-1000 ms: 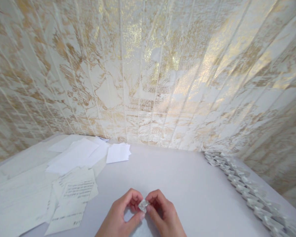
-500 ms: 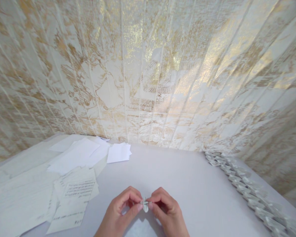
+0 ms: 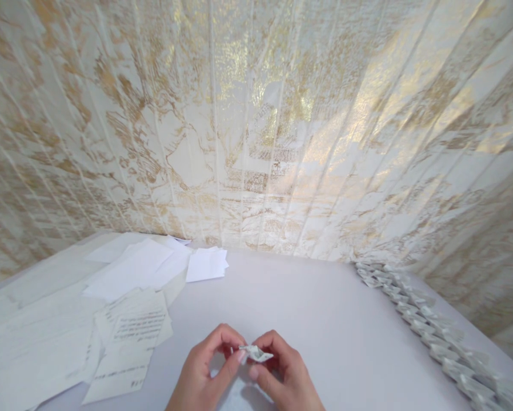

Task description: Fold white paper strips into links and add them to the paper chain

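Note:
Between my hands, just above the table, is a small folded paper piece (image 3: 260,355), greyish white with a pointed end toward the right. My left hand (image 3: 211,362) pinches its left end between thumb and forefinger. The fingers of my right hand (image 3: 285,365) curl round the right end, the forefinger against its far edge. My right thumb tip sits slightly below the paper. The fingers partly cover the folds.
Loose white sheets (image 3: 130,265) and printed paper slips (image 3: 130,342) spread over the left side. A small stack of white paper (image 3: 205,265) lies near the back. Rows of folded paper pieces (image 3: 428,331) line the right edge. A patterned curtain (image 3: 248,125) hangs behind the table.
The folded paper has turned from pointing down to lying sideways, its point toward the right. My right thumb has come away from its pinch and moved slightly left and down.

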Demonstrator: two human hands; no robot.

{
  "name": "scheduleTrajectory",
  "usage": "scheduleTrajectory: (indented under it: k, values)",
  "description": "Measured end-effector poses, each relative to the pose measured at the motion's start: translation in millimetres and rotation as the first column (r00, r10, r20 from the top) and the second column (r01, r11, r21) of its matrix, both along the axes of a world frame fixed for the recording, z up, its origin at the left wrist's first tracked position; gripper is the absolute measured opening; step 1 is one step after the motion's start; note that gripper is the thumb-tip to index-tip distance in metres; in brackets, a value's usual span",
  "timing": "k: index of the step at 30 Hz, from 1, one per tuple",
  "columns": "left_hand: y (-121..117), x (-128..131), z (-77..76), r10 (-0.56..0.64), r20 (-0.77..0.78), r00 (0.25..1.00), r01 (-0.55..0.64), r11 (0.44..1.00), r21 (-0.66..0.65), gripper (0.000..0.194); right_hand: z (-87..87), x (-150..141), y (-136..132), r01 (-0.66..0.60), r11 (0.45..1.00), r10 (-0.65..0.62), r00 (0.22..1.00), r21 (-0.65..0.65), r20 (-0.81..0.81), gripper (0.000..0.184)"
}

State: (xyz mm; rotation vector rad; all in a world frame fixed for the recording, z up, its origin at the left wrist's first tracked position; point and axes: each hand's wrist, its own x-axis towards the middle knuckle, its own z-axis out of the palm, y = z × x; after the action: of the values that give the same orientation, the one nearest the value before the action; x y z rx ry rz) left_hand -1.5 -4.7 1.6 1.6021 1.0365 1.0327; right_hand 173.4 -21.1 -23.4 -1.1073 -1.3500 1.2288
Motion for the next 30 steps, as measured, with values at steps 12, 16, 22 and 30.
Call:
scheduleTrajectory:
  k: [12, 16, 22, 30]
  values:
    - [3, 0, 1.7, -0.072, -0.135, 0.988, 0.085, 0.992, 0.093, 0.02, -9.0, 2, 2, 0.072, 0.997, -0.074, 0.991, 0.019, 0.114, 0.039]
    - [3, -1, -0.8, -0.072, -0.139, 0.988, 0.093, 0.984, 0.149, 0.022, -4.2, 1, 0, 0.102, 0.995, -0.099, 0.99, -0.018, 0.102, 0.043]
    - [0, -1, 2.4, -0.042, -0.189, 0.981, 0.078, 0.979, 0.191, 0.024, 5.2, 0, -3, 0.094, 0.993, -0.086, 0.99, -0.069, 0.113, 0.046]
    - [6, -2, -1.9, -0.017, -0.247, 0.969, 0.043, 0.994, 0.101, 0.022, 3.8, 4, 0, -0.01, 0.997, 0.014, 0.999, -0.079, 0.044, 0.052]
